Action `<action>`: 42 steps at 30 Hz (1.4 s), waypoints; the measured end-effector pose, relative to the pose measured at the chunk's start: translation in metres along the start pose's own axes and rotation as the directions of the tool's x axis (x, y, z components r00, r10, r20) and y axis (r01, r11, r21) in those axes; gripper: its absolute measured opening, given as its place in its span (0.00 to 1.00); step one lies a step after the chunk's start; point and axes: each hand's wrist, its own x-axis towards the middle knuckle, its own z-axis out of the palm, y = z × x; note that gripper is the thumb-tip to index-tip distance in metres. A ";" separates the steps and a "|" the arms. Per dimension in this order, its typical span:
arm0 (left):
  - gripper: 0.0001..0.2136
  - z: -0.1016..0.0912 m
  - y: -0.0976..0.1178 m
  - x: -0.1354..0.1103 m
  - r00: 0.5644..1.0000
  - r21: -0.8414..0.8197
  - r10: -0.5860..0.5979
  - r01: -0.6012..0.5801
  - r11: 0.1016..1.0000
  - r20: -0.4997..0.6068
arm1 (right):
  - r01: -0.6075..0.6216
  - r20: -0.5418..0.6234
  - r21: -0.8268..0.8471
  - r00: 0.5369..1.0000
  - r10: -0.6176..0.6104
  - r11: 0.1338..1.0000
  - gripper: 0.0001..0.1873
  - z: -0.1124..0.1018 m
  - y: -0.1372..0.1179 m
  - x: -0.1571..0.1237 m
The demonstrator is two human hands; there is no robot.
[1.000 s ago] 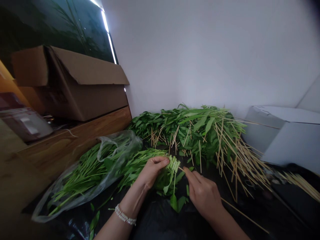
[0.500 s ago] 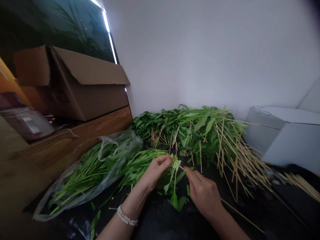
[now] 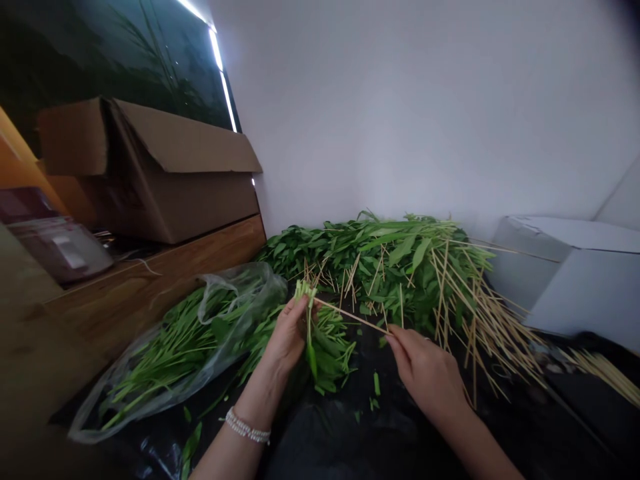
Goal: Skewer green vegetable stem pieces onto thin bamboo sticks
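Head view, the only one: my left hand (image 3: 287,333) pinches a bunch of greens (image 3: 324,357) just under its pale stem ends (image 3: 306,289), which point up, leaves hanging over the middle of the black sheet (image 3: 325,453); my right hand (image 3: 425,363) grips one thin skewer (image 3: 351,315) by its near end, far end at the stems, can't tell if it has gone in or only touches. Greens look light, leaves soft and floppy, stems firmer but likely to split or bruise if squeezed, maybe slick if damp; best hold is a pinch across the lined-up stems, not the leaves. Skewer should be light, stiff, easy to snap if bent; hold it well back from the tip. Counts: two hands, one held bunch, one held skewer, one beaded bracelet (image 3: 245,428) on my left wrist, one clear plastic bag (image 3: 267,283) with greens in it towards the sheet's left edge, one leafy pile (image 3: 350,240) along the far edge, skewers poking out, too crossed to count; one batch of pale sticks (image 3: 603,370) off to the right, one cardboard box (image 3: 200,200), one white box (image 3: 590,287); several loose green scraps (image 3: 376,383), too small to count surely
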 end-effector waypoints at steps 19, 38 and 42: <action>0.17 0.012 -0.032 -0.019 0.905 0.477 -0.258 0.071 0.876 0.340 | -0.317 -0.213 0.229 0.906 0.365 0.920 0.13 -0.011 0.037 0.023; 0.17 0.008 -0.034 -0.015 0.907 0.471 -0.259 0.078 0.878 0.333 | -0.550 -0.090 0.142 0.821 0.564 0.823 0.28 -0.021 0.105 0.104; 0.17 0.008 -0.034 -0.015 0.902 0.472 -0.262 0.075 0.878 0.344 | -0.498 -0.072 0.060 0.862 0.501 0.865 0.25 -0.019 0.115 0.102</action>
